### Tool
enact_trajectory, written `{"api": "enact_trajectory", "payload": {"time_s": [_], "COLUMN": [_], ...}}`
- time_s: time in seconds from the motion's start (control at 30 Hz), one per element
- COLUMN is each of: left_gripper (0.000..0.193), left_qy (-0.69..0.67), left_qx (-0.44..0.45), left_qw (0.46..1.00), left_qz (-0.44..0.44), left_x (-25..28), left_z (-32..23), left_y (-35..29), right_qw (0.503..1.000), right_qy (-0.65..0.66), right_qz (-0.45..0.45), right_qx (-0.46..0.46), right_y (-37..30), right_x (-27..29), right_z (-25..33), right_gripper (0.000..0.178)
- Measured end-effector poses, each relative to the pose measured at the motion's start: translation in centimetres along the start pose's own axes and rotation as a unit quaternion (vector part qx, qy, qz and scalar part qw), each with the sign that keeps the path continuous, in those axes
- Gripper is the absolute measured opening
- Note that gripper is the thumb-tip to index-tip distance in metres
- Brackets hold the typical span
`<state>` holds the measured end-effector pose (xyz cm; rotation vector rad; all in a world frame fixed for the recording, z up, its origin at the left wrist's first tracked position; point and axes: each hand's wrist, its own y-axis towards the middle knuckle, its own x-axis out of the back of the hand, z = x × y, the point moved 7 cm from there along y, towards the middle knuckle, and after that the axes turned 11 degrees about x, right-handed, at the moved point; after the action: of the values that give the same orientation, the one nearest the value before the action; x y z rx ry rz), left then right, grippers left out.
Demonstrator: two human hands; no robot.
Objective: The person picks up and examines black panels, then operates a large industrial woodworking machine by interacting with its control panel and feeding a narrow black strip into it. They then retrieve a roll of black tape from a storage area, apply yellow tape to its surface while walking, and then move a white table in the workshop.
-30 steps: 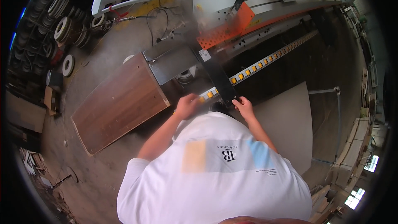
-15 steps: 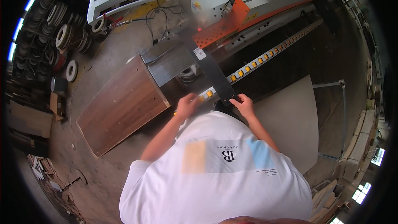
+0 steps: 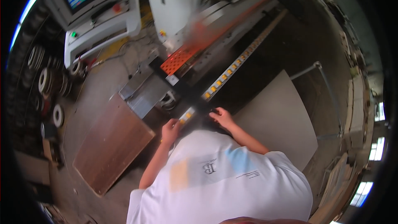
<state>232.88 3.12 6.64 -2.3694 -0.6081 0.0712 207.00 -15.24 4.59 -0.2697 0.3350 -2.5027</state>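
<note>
A long dark panel with a small white label lies slantwise across a rail of yellow rollers. My right hand pinches its near end between thumb and fingers. My left hand is beside the near end of the rail, left of the panel and apart from it. Its fingers are curled, and whatever may be in them is hidden. The far end of the panel reaches the perforated orange guard of a machine. Motion blurs the panel's edges.
A brown wood-grain board stands at left, next to a grey metal plate. A control console with a lit screen is at far left. At right are a large pale panel and a metal frame. Edging rolls line the left.
My view has swung, bringing the console screen in. The panel now lies further left in view, its far end by the orange guard. My right hand stays at its near end.
</note>
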Motion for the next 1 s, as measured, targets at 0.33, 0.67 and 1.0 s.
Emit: {"api": "enact_trajectory", "payload": {"time_s": [0.33,0.67,1.0], "left_gripper": [0.015,0.016,0.029], "left_qy": [0.023,0.099,0.065], "left_qx": [-0.021,-0.033,-0.001], "left_qw": [0.999,0.994,0.993], "left_qz": [0.006,0.038,0.103], "left_x": [-0.5,-0.5,-2.0], "left_z": [-1.6,-1.5,-1.9], "left_y": [-0.8,-0.7,0.8], "right_qw": [0.999,0.997,0.999], "right_qy": [-0.008,-0.033,-0.018], "right_qz": [-0.019,-0.016,-0.029], "right_qx": [-0.044,-0.071,-0.029], "right_y": [-1.7,-2.8,-2.7], "right_x": [0.6,1.0,0.8], "right_z": [-1.1,-1.4,-0.2], "right_gripper": [0.04,0.044,0.034]}}
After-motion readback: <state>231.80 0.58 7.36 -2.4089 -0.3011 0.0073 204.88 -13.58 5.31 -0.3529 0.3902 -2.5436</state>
